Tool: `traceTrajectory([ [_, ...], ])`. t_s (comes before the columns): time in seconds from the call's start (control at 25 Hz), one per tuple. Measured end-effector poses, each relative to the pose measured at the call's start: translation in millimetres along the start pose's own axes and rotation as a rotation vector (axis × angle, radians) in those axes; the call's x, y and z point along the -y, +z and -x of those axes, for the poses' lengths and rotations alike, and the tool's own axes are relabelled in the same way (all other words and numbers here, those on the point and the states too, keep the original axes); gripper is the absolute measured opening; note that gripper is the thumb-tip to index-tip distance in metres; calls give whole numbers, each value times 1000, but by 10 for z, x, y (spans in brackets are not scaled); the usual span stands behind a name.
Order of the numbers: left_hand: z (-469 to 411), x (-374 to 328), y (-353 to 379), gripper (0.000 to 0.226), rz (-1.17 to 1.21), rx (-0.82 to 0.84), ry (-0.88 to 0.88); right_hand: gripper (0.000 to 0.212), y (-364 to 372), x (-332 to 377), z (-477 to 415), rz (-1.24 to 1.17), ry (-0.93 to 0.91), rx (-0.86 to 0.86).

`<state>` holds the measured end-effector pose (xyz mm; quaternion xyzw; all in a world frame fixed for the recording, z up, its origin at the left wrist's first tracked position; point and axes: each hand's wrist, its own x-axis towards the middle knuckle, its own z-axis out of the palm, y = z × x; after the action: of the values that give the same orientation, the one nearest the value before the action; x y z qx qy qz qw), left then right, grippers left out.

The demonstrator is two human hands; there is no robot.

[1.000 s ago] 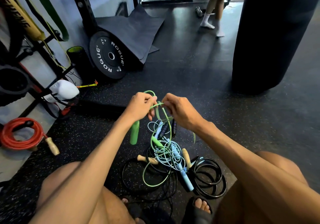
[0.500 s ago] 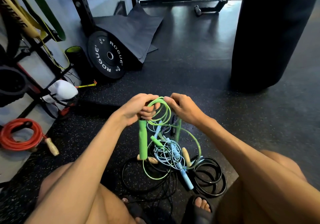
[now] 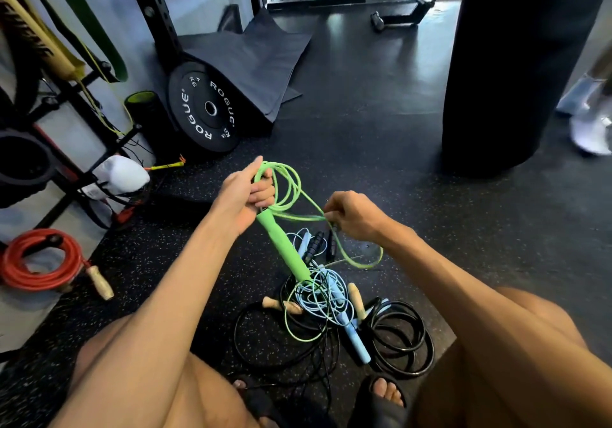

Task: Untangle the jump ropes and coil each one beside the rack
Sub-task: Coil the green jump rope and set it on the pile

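— What's moved?
— The hands have drawn apart. The left hand (image 3: 243,195) grips the bright green plastic jump rope (image 3: 281,242) at the top of its handle, with coils looping just right of the fingers.
— And the other?
— The right hand (image 3: 356,219) pinches the green cord at its left; the tangled pile of blue and black ropes (image 3: 331,305) lies below both.

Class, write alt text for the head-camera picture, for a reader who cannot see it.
A person's left hand grips a green jump rope in loops with its handle hanging down, while the right hand pinches a strand. Below, blue and black ropes lie tangled on the floor; a red rope is coiled beside the rack.
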<state>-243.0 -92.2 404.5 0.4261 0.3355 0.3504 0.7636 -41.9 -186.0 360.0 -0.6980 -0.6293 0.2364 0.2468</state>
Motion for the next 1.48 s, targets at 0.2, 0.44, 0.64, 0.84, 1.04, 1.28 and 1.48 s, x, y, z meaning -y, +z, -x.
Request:
traceTrajectory([
  [0.2,-156,53,-229,37,107,-348,119,13,-22,-217,-2,221,120,-45],
  [0.44,-111,-174,-620,37,204,-782,272,45,24,-625,121,498,350,-4],
  [0.64,9,-293,-916,40,170,-959,310,36,-66,-984,313,584,487,-47],
  [0.84,17,-283,-1172,42,67,-1080,374,30,-94,-1219,512,616,587,-59],
  [1.04,-16,-281,-1307,43,72,-1060,388,28,-80,-1347,558,613,607,-6],
  [1.28,-52,-36,-736,39,37,-536,104,29,55,-1023,272,477,401,70],
  [1.48,111,102,-203,38,-90,-136,-60,59,223,-423,100,-89,73,25],
])
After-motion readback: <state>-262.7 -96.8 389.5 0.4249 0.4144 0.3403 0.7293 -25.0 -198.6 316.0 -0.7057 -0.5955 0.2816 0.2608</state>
